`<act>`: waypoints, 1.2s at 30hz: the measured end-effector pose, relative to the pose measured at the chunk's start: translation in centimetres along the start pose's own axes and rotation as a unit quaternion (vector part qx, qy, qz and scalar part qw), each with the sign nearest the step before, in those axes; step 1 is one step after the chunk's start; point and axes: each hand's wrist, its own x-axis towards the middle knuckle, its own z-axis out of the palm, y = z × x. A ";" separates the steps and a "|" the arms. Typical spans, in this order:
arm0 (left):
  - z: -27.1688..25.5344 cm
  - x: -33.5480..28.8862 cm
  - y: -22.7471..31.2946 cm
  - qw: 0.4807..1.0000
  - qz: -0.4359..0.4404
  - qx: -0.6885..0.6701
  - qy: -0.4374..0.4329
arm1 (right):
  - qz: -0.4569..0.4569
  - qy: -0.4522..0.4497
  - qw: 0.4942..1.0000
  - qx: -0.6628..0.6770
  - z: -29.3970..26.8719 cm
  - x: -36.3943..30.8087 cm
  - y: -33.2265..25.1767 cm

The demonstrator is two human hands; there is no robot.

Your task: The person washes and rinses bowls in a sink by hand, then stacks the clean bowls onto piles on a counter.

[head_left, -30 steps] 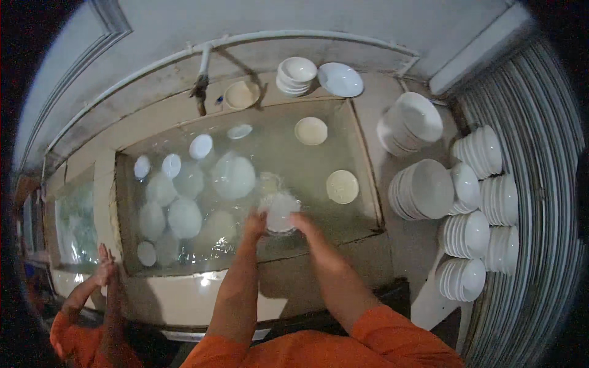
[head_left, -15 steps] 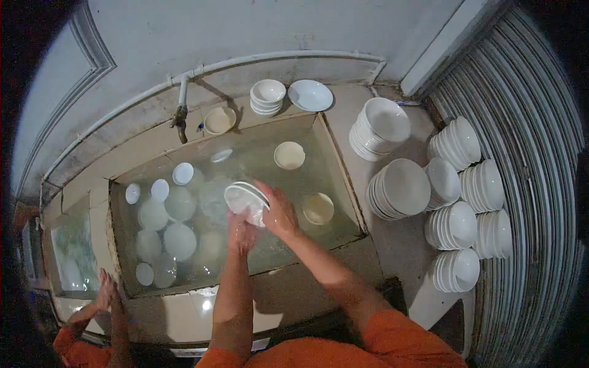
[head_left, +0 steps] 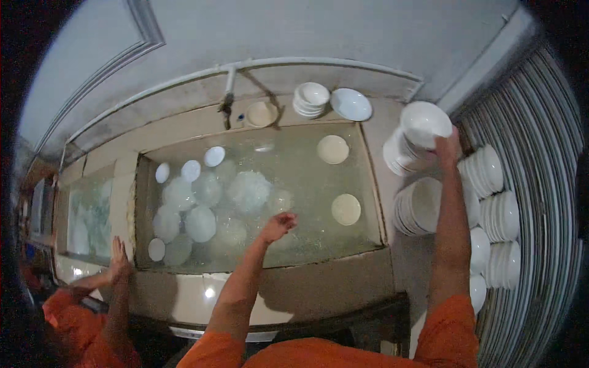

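My right hand (head_left: 448,149) reaches to the counter at the right and grips the near rim of a white bowl (head_left: 424,121). That bowl sits at the top of a stack of white bowls (head_left: 397,153). Over the near part of the water-filled basin (head_left: 288,268) hovers my left hand (head_left: 279,227), with nothing in it and its fingers loosely bent and a little apart. A cream bowl (head_left: 346,210) lies in the water to its right, and another cream bowl (head_left: 333,149) is farther back. Several white bowls (head_left: 200,223) lie under the water on the left.
More bowl stacks (head_left: 500,216) stand along the ribbed shutter (head_left: 546,184). On the far ledge are a tap (head_left: 227,111), a cream bowl (head_left: 261,114), a small bowl stack (head_left: 310,98) and a white plate (head_left: 351,104). Another person's hands (head_left: 120,260) are by a second basin (head_left: 89,208).
Both hands held white bowls over the water before. My right hand has moved to the stack at the right with a bowl; my left hand has let go. The view has shifted.
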 end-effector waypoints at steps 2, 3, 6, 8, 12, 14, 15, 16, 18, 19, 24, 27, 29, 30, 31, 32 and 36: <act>-1.3 1.5 -3.7 0.992 0.100 0.078 0.017 | 0.024 -0.018 0.992 -0.123 0.4 3.6 5.3; -1.0 3.4 -4.2 0.992 0.109 0.067 0.007 | 0.018 -0.009 0.990 -0.137 -2.0 6.1 8.6; -6.9 4.9 -10.9 0.952 0.030 0.260 0.156 | 0.120 -0.059 0.949 -0.287 0.7 -0.2 2.6; -11.8 6.7 -15.5 0.869 -0.063 0.433 0.233 | 0.087 -0.018 0.938 -0.336 0.2 -3.6 -5.4; -20.9 7.7 -21.1 0.758 -0.146 0.552 0.316 | -0.232 0.072 0.959 -0.144 6.3 -11.7 -9.0; -17.9 10.8 -20.6 0.794 -0.140 0.528 0.266 | -0.320 -0.153 0.935 -0.026 11.7 -19.5 -8.2; -16.9 11.6 -19.9 0.802 -0.129 0.525 0.254 | -0.328 -0.308 0.893 0.027 14.1 -23.6 -8.2; -16.4 11.4 -19.3 0.802 -0.118 0.531 0.247 | -0.279 -0.441 0.849 0.082 16.6 -26.6 -8.2; -17.3 9.0 -17.7 0.790 -0.099 0.550 0.253 | -0.189 -0.484 0.854 -0.002 22.0 -31.1 -5.6; -15.7 9.5 -16.4 0.791 -0.071 0.559 0.238 | -0.182 -0.486 0.855 -0.006 24.6 -32.8 -3.5; -15.5 2.5 -14.0 0.827 0.099 0.540 0.125 | 0.052 -0.545 0.836 0.047 29.5 -38.9 -12.2; -8.1 1.4 -6.7 0.975 -0.137 -0.146 0.095 | 0.295 -0.445 0.795 0.287 29.5 -36.7 -10.5; -10.6 -1.0 -6.6 0.994 -0.108 -0.034 0.000 | 0.369 -0.450 0.681 0.445 29.7 -37.0 -10.8; -12.0 -1.1 -7.3 0.992 -0.060 0.100 -0.047 | 0.401 -0.473 0.604 0.500 30.5 -37.4 -9.4; -13.3 -1.5 -8.3 0.972 -0.014 0.224 -0.066 | 0.402 -0.477 0.599 0.501 30.7 -38.0 -8.9; -14.6 -1.8 -9.0 0.939 0.029 0.336 -0.072 | 0.352 -0.482 0.652 0.467 30.9 -38.2 -8.8; -13.4 1.3 -7.2 0.851 0.086 0.517 0.044 | 0.220 -0.521 0.785 0.254 33.1 -38.6 -3.0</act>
